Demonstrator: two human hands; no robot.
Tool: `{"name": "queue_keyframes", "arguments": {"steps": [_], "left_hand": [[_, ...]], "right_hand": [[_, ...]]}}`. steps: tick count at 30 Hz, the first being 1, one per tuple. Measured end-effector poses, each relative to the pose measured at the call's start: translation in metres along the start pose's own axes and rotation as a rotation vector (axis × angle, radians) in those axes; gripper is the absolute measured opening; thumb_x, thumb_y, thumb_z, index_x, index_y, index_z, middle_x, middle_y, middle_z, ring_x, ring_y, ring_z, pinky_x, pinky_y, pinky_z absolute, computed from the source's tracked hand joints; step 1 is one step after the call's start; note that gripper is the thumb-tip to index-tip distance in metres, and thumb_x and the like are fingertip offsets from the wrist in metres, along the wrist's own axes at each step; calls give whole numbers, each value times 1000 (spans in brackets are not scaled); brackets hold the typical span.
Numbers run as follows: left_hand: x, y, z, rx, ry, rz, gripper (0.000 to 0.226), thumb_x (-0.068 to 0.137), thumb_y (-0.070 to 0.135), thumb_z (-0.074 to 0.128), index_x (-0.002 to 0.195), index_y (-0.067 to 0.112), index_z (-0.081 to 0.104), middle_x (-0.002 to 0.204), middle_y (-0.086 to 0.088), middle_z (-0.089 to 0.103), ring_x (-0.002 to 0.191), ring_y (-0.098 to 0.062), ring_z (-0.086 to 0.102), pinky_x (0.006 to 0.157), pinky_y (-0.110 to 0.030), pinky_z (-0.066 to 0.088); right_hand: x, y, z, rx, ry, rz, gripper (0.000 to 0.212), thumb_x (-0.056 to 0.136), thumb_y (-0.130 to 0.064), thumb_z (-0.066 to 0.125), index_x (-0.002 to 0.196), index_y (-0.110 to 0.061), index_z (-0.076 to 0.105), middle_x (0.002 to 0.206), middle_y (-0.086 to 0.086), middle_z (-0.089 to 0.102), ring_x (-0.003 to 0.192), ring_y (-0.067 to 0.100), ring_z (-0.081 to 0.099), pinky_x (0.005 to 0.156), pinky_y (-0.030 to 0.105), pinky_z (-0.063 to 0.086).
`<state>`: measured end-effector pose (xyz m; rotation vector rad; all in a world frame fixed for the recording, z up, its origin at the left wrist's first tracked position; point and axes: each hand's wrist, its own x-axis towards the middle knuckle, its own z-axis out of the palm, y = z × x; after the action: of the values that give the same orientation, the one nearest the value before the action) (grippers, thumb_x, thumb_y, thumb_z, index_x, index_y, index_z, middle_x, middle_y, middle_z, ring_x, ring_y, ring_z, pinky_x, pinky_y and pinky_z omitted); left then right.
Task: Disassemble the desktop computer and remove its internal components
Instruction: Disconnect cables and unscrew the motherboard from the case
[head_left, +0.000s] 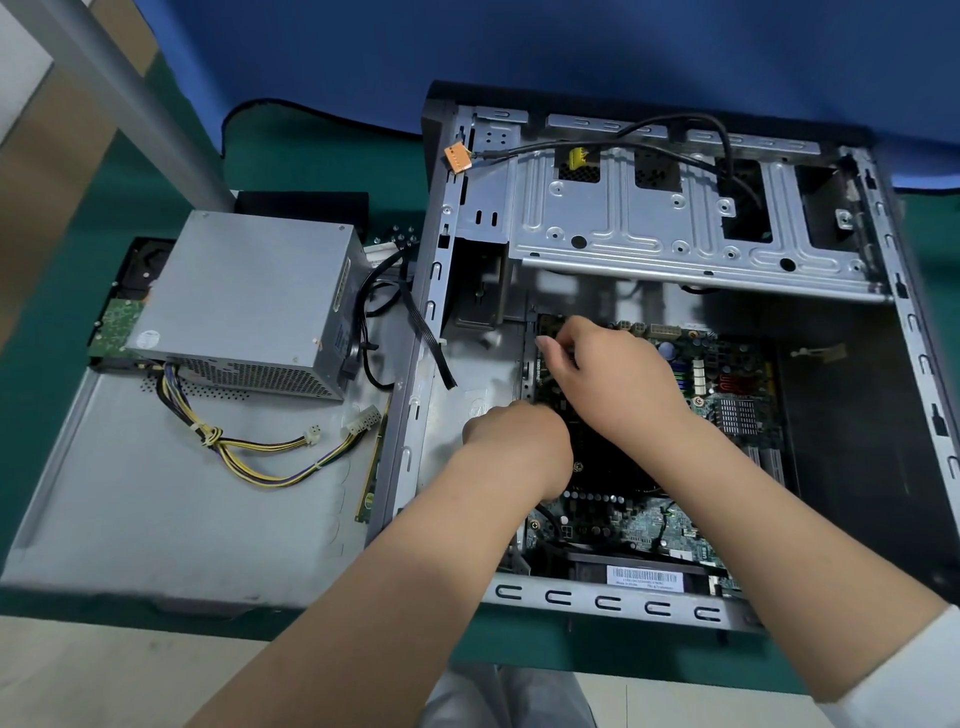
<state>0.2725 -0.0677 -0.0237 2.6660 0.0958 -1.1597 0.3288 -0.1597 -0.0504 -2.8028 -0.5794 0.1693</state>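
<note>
Both my hands are down in the open case (883, 270), over the motherboard (727, 395). My right hand (618, 379) pinches something there; my left hand (511, 436) is curled, its grip hidden.

No legible text on barcode label (644, 577)

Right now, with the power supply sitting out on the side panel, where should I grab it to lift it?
Take the power supply by its two long flat sides, coming from above. It lies flat as a plain box, and its cable bundle trails from the near vented end, so avoid that end.
</note>
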Motion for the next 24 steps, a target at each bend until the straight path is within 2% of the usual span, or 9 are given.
{"name": "queue_keyframes", "arguments": {"steps": [3,6,10,12,16,18,20,22,24], "left_hand": [[0,0,-1,8,0,-3,31,96,17,44,126,7,44,129,-10,46,115,-29,49,84,-37,41],[-1,1,-2,11,-9,-4,29,96,16,43,123,7,45,127,-10,47,113,-28,50,86,-37,42],[-1,1,-2,15,-12,-2,32,96,17,43,127,7,44,129,-10,46,114,-29,50,88,-39,43],[-2,1,-2,17,-13,0,32,96,16,43,127,7,43,129,-11,45,114,-29,50,89,-40,43],[-1,0,-2,16,-7,5,31,96,16,44,125,7,45,127,-10,46,113,-28,51,87,-38,43],[-1,0,-2,16,-4,9,30,96,16,44,125,7,45,126,-10,47,112,-28,51,87,-38,43],[-1,1,-2,14,-5,9,31,96,17,44,126,7,44,127,-10,47,112,-28,51,87,-38,44],[-1,1,-2,7,-2,8,33,96,17,44,127,7,43,128,-11,47,113,-29,51,88,-39,44],[-1,1,-2,1,4,7,32,96,17,44,126,6,44,128,-10,48,113,-29,51,88,-39,44]], "right_hand": [[1,1,-1,99,-25,7,19,96,-27,46,107,-14,54,73,1,58,81,31,60,65,33,31],[1,-1,-2,179,-52,9,20,91,-23,51,109,-16,53,81,1,62,84,28,60,73,37,42],[0,0,1,91,-1,-4,23,97,-38,44,99,-17,53,57,-10,43,64,23,46,65,33,29],[0,2,0,73,2,-13,24,99,-38,42,101,-16,53,57,-9,42,64,24,46,65,32,27],[0,1,-1,169,-28,-28,21,94,-22,47,114,-15,50,75,-1,57,74,28,58,70,35,37],[1,1,0,178,-19,-29,18,95,-25,48,111,-17,50,68,-5,56,61,22,52,68,35,37],[1,2,1,108,-7,-33,19,97,-36,45,104,-19,51,56,-10,47,54,18,46,66,33,30],[1,3,0,70,-13,-23,22,98,-37,43,104,-18,54,61,-8,48,66,25,55,67,33,29],[1,3,-1,117,-20,-19,20,96,-30,47,111,-18,53,71,-2,57,79,30,60,68,34,32]]}}
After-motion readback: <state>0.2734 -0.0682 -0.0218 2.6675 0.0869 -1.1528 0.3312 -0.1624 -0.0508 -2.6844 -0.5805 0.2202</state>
